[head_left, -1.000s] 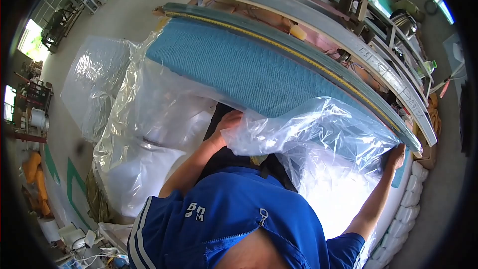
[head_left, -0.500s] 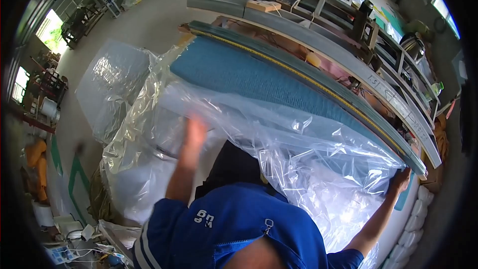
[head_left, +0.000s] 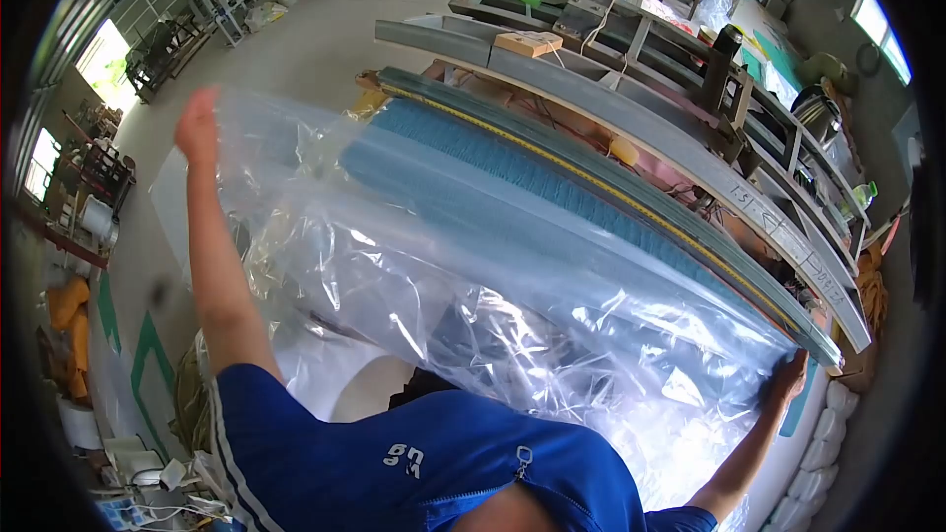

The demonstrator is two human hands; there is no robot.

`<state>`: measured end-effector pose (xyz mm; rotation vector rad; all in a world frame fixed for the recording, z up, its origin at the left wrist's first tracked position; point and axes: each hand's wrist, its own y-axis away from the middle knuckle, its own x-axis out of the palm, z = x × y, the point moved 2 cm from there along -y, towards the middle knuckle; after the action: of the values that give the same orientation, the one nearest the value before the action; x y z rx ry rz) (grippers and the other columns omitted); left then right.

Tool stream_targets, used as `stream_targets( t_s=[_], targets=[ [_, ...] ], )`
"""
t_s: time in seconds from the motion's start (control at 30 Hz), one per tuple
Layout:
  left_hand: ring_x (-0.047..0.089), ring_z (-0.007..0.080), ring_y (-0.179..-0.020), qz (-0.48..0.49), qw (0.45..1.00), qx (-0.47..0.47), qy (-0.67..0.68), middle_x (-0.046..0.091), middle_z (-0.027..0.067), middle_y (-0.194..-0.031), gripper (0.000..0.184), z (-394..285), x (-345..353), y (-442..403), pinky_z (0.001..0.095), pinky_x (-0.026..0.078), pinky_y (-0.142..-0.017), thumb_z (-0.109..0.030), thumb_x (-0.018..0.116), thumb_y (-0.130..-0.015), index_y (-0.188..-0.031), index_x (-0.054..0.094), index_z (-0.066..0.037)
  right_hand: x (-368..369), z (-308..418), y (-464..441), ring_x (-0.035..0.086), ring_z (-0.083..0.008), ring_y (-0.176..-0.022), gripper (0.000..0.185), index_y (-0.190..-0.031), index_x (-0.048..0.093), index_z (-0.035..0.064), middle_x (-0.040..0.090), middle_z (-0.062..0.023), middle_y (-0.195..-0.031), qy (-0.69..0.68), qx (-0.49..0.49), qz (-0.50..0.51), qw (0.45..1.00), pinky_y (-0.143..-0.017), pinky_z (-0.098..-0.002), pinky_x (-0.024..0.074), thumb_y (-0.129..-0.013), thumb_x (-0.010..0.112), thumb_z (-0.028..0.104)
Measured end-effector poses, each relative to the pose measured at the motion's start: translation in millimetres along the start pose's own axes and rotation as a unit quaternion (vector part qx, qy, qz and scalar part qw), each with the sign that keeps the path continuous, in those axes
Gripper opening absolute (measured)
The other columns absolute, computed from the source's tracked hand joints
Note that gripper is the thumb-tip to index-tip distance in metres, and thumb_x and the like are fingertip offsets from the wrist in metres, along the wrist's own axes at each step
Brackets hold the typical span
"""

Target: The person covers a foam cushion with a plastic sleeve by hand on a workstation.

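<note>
A large sheet of clear plastic film point(head_left: 394, 266) spreads in wrinkles between my hands, over the front of a long blue textured surface point(head_left: 473, 153). My left hand point(head_left: 199, 120) is raised at the far left, closed on the film's edge and pulling it taut. At the right end of the blue surface, my right hand point(head_left: 788, 376) is closed on the film's other side; its fingertips are partly hidden. A yellow measuring tape point(head_left: 581, 185) runs along the back edge of the blue surface.
Behind the blue surface stands a long curved grey metal beam point(head_left: 650, 128) with handwritten marks. A small wooden block point(head_left: 528, 43) and a dark thermos point(head_left: 726, 42) rest among the frames. White wrapped bundles point(head_left: 820, 453) line the floor at right. An orange cloth point(head_left: 69, 320) hangs at left.
My left hand has swung up and out to the left, drawing the film across more of the blue surface. My right hand stays at the right end, holding the film.
</note>
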<state>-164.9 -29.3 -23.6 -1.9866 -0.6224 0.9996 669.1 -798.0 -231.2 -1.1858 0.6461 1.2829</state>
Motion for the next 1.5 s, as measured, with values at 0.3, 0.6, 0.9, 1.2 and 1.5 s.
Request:
stream_targets(
  t_s=[0.3, 0.6, 0.9, 1.2, 1.5],
  targets=[
    [0.037, 0.0284, -0.128, 0.334, 0.928, -0.065, -0.154, 0.049, 0.0104, -0.129, 0.076, -80, 178, 142, 0.0511, 0.026, -0.104, -0.066, 0.055, -0.072, -0.132, 0.044, -0.020, -20, -43, 16, 0.054, -0.0265, -0.113, 0.038, -0.124, 0.052, 0.0044, 0.057, -0.0111, -0.122, 0.095, -0.072, 0.011, 0.993, -0.095, -0.0342, 0.0407, -0.095, 0.033, 0.021],
    [0.046, 0.0292, -0.115, 0.308, 0.939, 0.145, -0.046, 0.058, 0.0094, -0.115, 0.054, -132, 138, 156, 0.0422, 0.032, -0.099, -0.048, 0.063, -0.076, -0.115, 0.058, -0.010, -88, -221, 15, 0.059, -0.0217, -0.096, 0.033, -0.112, 0.059, 0.0057, 0.062, -0.0106, -0.107, 0.087, 0.025, -0.057, 0.994, -0.084, -0.0323, 0.0453, -0.096, 0.039, 0.026],
    [0.052, 0.0202, -0.089, 0.607, 0.774, 0.180, 0.012, 0.060, 0.0037, -0.084, 0.035, -238, 130, 159, 0.0317, 0.041, -0.080, -0.037, 0.076, -0.067, -0.087, 0.064, -0.011, -82, -252, 21, 0.054, -0.0130, -0.074, 0.027, -0.107, 0.061, 0.0041, 0.060, -0.0055, -0.087, -0.405, 0.208, -0.095, 0.885, -0.066, -0.0255, 0.0446, -0.092, 0.053, 0.026],
    [0.050, 0.0170, -0.067, 0.622, 0.755, 0.135, 0.158, 0.054, 0.0032, -0.071, 0.016, -213, 182, 154, 0.0300, 0.042, -0.062, -0.017, 0.070, -0.074, -0.077, 0.058, -0.007, -100, -267, 32, 0.056, -0.0150, -0.078, 0.026, -0.107, 0.059, 0.0004, 0.060, -0.0092, -0.090, -0.419, 0.217, -0.109, 0.875, -0.067, -0.0248, 0.0480, -0.090, 0.059, 0.020],
    [0.048, 0.0204, -0.062, 0.576, 0.794, 0.146, 0.129, 0.050, 0.0059, -0.064, 0.013, -221, 182, 165, 0.0339, 0.040, -0.059, -0.013, 0.062, -0.080, -0.085, 0.052, -0.006, -134, -257, 55, 0.051, -0.0177, -0.080, 0.027, -0.103, 0.057, 0.0054, 0.055, -0.0059, -0.093, -0.664, 0.330, 0.012, 0.671, -0.070, -0.0274, 0.0421, -0.090, 0.051, 0.028]
  ],
)
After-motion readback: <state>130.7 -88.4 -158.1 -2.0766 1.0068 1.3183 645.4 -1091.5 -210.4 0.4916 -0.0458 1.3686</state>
